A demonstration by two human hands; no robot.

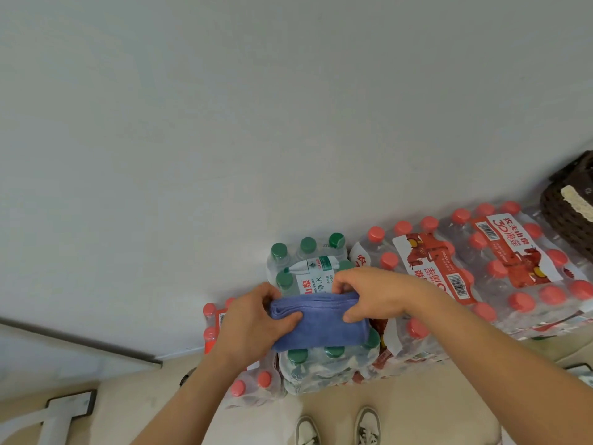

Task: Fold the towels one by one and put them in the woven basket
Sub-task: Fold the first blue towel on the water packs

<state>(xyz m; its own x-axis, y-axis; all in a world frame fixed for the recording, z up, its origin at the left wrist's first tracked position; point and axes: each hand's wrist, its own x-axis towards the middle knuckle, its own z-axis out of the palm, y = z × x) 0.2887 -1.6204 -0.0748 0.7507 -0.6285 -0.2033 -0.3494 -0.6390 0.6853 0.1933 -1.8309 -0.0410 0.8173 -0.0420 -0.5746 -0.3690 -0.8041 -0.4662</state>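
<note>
A blue towel [324, 326], folded into a thick bundle, rests on top of a shrink-wrapped pack of green-capped water bottles [308, 261]. My left hand [256, 319] grips its left end, thumb on top. My right hand [369, 293] pinches the far right edge of the fold. The dark brown woven basket [568, 203] with a cream handle patch stands at the far right, on top of packs of red-capped bottles; only part of it shows.
Packs of red-capped water bottles [481, 268] are stacked along the white wall [256, 107], right and left of the green-capped pack. Below lies a beige floor [144, 406] with my two shoes [337, 425]. A white stand base [64, 409] sits at the lower left.
</note>
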